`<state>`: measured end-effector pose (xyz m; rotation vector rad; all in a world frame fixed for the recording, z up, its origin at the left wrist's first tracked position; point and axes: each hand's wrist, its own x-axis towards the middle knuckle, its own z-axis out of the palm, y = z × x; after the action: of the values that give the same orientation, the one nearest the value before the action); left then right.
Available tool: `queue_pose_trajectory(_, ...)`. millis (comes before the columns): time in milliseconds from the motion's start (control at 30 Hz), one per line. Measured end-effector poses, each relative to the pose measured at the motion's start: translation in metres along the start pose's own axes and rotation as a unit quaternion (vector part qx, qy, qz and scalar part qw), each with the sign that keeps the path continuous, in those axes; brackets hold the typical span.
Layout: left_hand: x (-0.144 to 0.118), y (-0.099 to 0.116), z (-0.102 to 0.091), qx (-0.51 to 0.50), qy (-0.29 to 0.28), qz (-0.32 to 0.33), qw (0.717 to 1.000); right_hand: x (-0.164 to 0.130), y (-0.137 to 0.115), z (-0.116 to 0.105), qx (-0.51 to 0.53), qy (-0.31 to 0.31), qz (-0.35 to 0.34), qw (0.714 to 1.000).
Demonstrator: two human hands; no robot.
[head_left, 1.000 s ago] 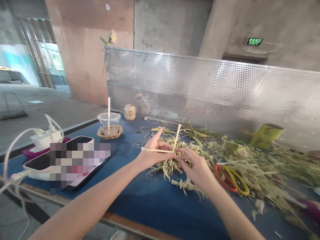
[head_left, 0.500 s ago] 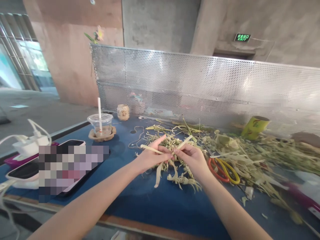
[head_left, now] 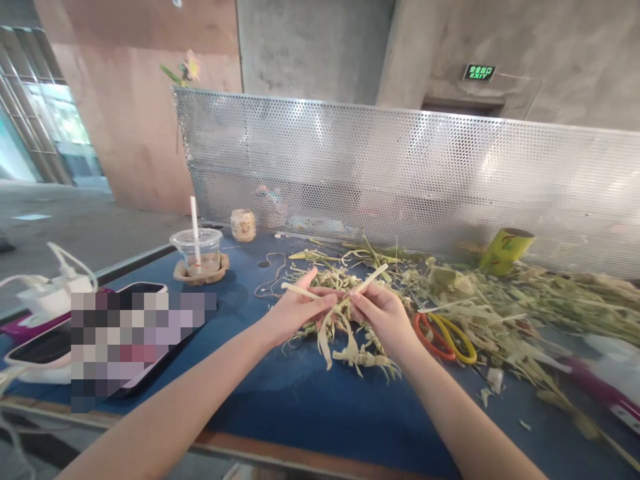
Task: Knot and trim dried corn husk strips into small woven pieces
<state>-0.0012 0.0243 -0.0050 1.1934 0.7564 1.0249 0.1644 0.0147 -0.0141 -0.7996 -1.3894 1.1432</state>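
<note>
Pale dried plant strips [head_left: 325, 343] cross between my two hands above the blue tabletop. My left hand [head_left: 300, 310] pinches them with thumb and fingers, and one strip end pokes out over the back of the hand to the left. My right hand [head_left: 377, 308] is closed on the strips too, with a flat end [head_left: 376, 273] slanting up to the right. The fingertips of both hands almost meet. Behind and below them lies a heap of curled plant shreds [head_left: 367, 360], partly hidden by the hands.
Scissors with red and yellow handles [head_left: 453, 339] lie right of my right hand. Loose dried leaves [head_left: 540, 303] and a yellow-green cylinder [head_left: 507, 252] are farther right. To the left stand a lidded plastic cup [head_left: 197, 250], a small jar [head_left: 243, 225], phones and a charger [head_left: 55, 293]. A perforated metal screen [head_left: 340, 160] closes off the back.
My fingertips have shifted slightly on the strips, and the hanging strip has swung right. The upper-right strip end shows longer. The whole view has moved a little.
</note>
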Motion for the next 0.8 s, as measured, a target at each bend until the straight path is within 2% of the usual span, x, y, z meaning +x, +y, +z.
queue_pose_trajectory(167,-0.003,0.005,0.001,0.071,0.003,0.098,0.993,0.0,0.002,0.003,-0.023,-0.002,0.015,1.0)
queue_pose_trajectory(300,-0.005,0.005,0.003,0.095,0.008,0.151,0.984,-0.001,0.006,0.006,-0.116,-0.025,0.017,0.993)
queue_pose_trajectory(400,-0.005,0.005,0.002,0.098,-0.006,0.146,0.984,0.0,0.007,0.006,-0.186,-0.017,-0.04,0.982)
queue_pose_trajectory(467,-0.006,0.006,0.002,0.1,-0.031,0.134,0.985,0.0,0.007,0.004,-0.195,-0.026,-0.069,0.978)
queue_pose_trajectory(567,-0.007,0.008,0.001,0.114,-0.056,0.13,0.983,-0.001,0.008,0.003,-0.142,-0.085,-0.038,0.985)
queue_pose_trajectory(633,-0.009,0.009,0.002,0.127,-0.05,0.139,0.981,-0.003,0.008,0.003,-0.101,-0.128,-0.004,0.987)
queue_pose_trajectory(700,-0.012,0.01,0.002,0.142,-0.036,0.151,0.978,-0.004,0.008,0.004,-0.104,-0.131,0.001,0.986)
queue_pose_trajectory(800,-0.014,0.012,0.002,0.166,-0.02,0.158,0.973,-0.006,0.005,0.007,-0.174,-0.113,-0.021,0.978)
